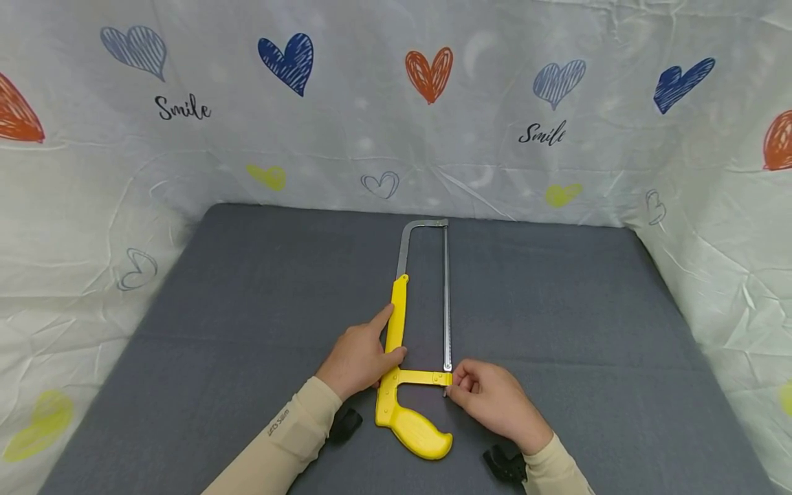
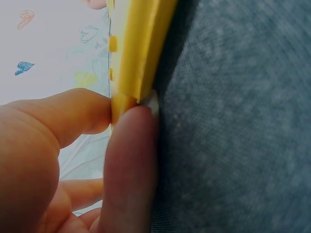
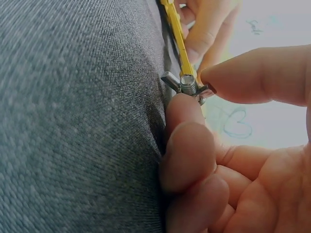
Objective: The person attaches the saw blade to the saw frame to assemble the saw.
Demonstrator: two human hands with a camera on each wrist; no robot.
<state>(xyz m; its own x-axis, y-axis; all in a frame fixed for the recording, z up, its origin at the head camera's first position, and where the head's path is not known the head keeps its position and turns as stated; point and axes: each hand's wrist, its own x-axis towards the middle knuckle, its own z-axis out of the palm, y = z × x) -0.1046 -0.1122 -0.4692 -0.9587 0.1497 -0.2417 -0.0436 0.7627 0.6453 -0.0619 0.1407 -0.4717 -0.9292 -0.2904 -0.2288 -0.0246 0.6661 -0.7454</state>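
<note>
A hacksaw [image 1: 419, 433] with a yellow handle and a grey metal bow lies flat, its handle towards me. Its straight blade bar [image 1: 447, 295] runs along the right side. My left hand [image 1: 355, 361] grips the yellow frame [image 2: 138, 53], with the thumb over it and the index finger stretched along its side. At the frame's lower right corner, my right hand [image 1: 491, 395] pinches a metal wing nut [image 3: 169, 79] between thumb and fingers. The end of a threaded bolt [image 3: 188, 87] shows in the nut's middle. Fingers partly hide the nut.
A dark grey cloth [image 1: 278, 275] covers the table under the saw. Behind and at both sides hangs a pale curtain [image 1: 346, 124] printed with hearts and "Smile". Black wrist devices [image 1: 506, 466] sit beside both cuffs.
</note>
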